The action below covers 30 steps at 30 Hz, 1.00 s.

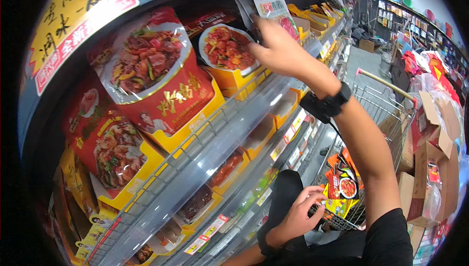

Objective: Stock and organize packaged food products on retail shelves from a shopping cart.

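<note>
My right hand (280, 48) reaches into the upper shelf, thumb and index finger spread. It is beside a red seasoning pouch (227, 48) picturing a dish and a white seasoning packet (269, 6) standing upright. Its other fingertips are hidden, so I cannot tell whether it grips a packet. Low in the view, my left hand (298, 211) hovers by the near end of a wire shopping cart (342, 222), fingers curved and thumb apart, with no held item plain. In the cart lie a red food packet (342, 187) and yellow packets (339, 207).
Large red pouches (154, 68) stand in yellow display cartons (198, 125) behind a wire shelf guard (205, 119). Price labels (207, 235) line the lower shelf edge. Opened cardboard boxes (425, 181) are stacked right of the cart. The aisle floor (362, 61) runs ahead.
</note>
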Available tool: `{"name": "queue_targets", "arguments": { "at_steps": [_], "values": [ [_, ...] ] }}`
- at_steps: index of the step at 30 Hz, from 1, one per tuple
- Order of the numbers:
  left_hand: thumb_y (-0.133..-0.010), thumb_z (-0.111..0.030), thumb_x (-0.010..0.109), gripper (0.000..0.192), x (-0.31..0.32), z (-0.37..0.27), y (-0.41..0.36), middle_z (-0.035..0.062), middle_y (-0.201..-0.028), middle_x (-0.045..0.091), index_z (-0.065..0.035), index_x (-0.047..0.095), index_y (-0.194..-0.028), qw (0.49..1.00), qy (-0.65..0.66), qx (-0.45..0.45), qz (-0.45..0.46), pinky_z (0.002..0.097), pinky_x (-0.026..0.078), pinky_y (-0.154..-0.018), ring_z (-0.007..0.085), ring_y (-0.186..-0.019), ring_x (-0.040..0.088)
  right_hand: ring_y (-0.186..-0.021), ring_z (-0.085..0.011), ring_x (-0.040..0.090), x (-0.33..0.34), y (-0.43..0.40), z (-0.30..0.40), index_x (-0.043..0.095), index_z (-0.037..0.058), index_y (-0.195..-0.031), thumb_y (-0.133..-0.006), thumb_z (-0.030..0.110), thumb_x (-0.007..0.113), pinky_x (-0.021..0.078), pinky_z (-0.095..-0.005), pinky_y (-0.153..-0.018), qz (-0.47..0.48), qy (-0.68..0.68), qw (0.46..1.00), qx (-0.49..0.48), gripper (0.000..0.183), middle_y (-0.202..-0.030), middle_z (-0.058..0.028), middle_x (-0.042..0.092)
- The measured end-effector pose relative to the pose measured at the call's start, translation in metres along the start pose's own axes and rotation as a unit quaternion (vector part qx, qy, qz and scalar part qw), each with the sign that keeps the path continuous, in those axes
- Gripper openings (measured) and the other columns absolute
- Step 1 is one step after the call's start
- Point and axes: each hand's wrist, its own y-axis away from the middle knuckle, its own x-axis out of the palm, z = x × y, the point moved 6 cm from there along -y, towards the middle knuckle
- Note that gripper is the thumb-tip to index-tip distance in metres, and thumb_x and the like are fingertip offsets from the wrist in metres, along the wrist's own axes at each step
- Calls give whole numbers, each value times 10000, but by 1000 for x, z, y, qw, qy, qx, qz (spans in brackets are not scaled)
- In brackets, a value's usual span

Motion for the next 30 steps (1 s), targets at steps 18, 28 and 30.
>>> {"name": "queue_targets", "arguments": {
  "at_steps": [18,28,30],
  "values": [
    [-924,-336,529,330,107,142,-46,196,-968,655,-28,639,-972,879,-423,-80,205,480,503,-774,375,-921,629,-652,-226,655,-125,395,-198,585,5,-1114,-835,112,516,504,-369,-601,-21,-50,873,485,306,-773,-155,663],
    [-905,-359,544,316,129,167,-40,195,-817,677,-50,610,-903,857,-426,-156,242,512,507,-677,401,-768,654,-985,-394,655,-47,552,-253,641,-30,-1094,-752,207,649,521,-454,-854,307,88,724,611,416,-1060,-261,662],
    [-877,-298,571,245,127,168,-38,165,-802,674,-58,615,-892,865,-428,-141,224,492,514,-668,382,-749,653,-1023,-396,638,-42,590,-253,614,-19,-1141,-750,211,672,519,-467,-857,287,101,697,649,457,-1120,-250,641]
  ]
}}
